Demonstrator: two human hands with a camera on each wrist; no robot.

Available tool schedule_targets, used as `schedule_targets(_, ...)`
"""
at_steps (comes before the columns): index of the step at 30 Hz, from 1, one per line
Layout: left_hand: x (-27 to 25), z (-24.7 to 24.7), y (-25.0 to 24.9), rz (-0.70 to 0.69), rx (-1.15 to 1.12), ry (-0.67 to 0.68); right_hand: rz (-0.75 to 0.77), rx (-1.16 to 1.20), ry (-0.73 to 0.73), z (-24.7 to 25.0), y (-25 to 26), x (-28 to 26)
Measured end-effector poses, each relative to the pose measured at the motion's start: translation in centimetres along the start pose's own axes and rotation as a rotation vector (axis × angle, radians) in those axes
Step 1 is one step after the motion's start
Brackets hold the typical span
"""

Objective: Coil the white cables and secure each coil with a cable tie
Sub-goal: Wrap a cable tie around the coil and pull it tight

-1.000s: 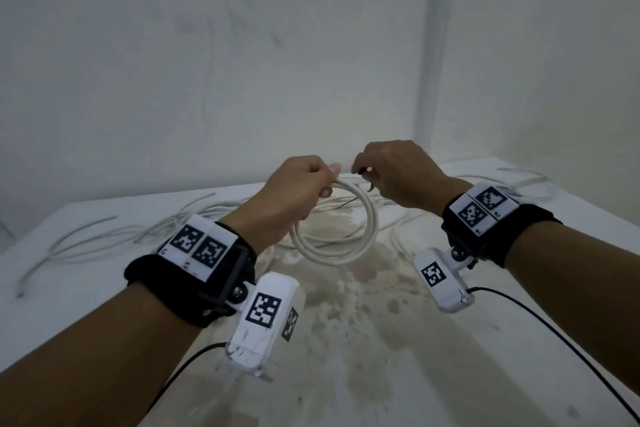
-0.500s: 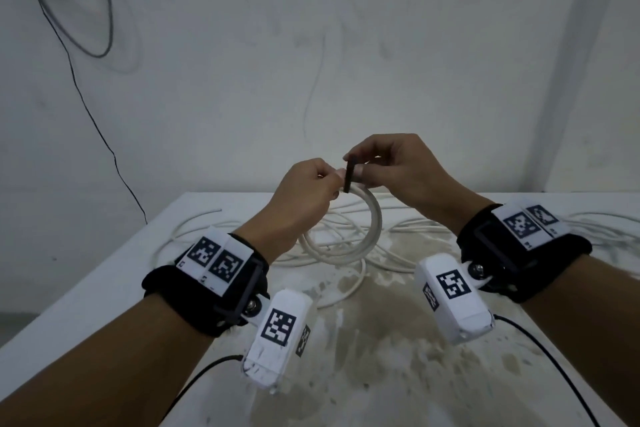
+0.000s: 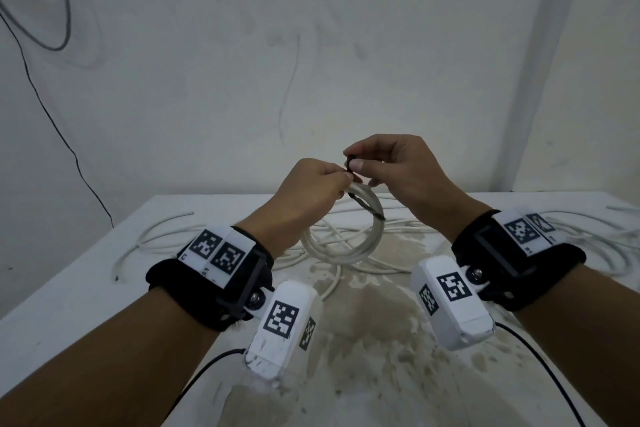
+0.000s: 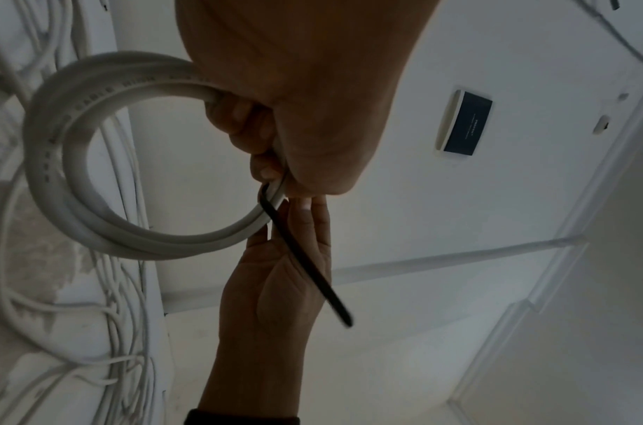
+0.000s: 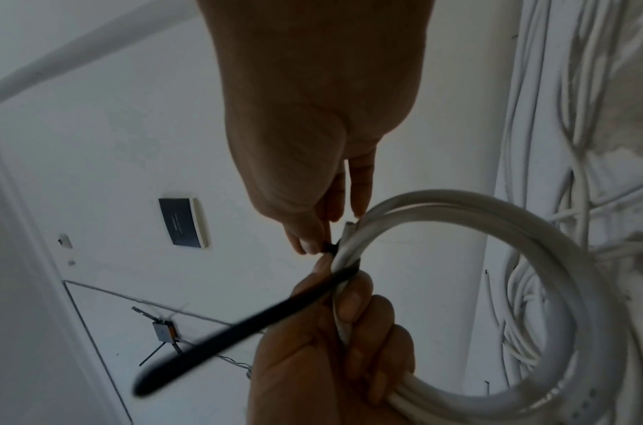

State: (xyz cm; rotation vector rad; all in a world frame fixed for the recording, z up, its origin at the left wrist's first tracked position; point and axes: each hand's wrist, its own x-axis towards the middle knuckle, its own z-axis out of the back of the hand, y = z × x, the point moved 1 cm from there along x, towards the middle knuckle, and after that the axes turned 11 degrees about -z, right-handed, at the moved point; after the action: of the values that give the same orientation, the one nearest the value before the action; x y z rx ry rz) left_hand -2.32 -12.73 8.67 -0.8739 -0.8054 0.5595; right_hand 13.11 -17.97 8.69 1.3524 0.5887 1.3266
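Smooth plastic over a rough, worn tabletop

I see a coiled white cable [image 4: 58, 184] with a smooth, faintly glossy jacket (small printed lettering on it), a matt black plastic cable tie [image 5: 240, 325], and a white table [image 3: 86, 288] with patchy, flaking paint.

Bare workroom: stained white table [image 3: 86, 288], loose cables [image 3: 588, 239], plain walls [image 3: 311, 45].

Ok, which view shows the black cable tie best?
Right wrist: the cable tie crosses the coil with its long tail fully visible. The left wrist view shows it thinner against the right hand; in the head view fingers hide nearly all of it.
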Motion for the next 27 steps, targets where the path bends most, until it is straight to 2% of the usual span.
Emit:
schedule_targets(3, 0.0, -0.4, 0.0, 0.061, -0.037, -0.042, 0.028, -0.114, -0.026, 0.2, -0.4, -0.2)
schedule_targets(5, 0.3, -0.4, 0.1, 0.12, -0.087, -0.093, 0.104, -0.281, -0.084, 0.6, -0.9, -0.6)
schedule_targets(7, 0.6, -0.2, 0.2, 0.168, -0.119, -0.147, 0.193, -0.411, -0.073, 0.8, -1.2, -1.5)
schedule_targets(10, 0.8, -0.2, 0.3, 0.196, -0.121, -0.175, 0.27, -0.452, 0.011, 0.3, -1.4, -2.7)
schedule_targets(12, 0.6, -0.5, 0.2, 0.195, -0.123, -0.157, 0.286, -0.395, -0.037, -0.3, -1.2, -2.8)
schedule_targets(15, 0.3, -1.0, 0.1, 0.201, -0.122, -0.135, 0.165, -0.249, -0.213, -0.6, -0.8, -2.3)
schedule_targets(17, 0.1, -1.3, 0.1, 0.201, -0.112, -0.127, 0.096, -0.29, -0.283, -0.8, -0.7, -1.9)
schedule_targets(24, 0.1, -1.5, 0.1, 0.191, -0.053, -0.13, 0.038, -0.701, -0.253, -2.0, 0.3, -1.6)
schedule_targets(27, -0.2, -1.4, 0.4, 0.213, -0.034, -0.13, 0.018, -0.731, -0.241, -2.0, 0.8, -2.1)
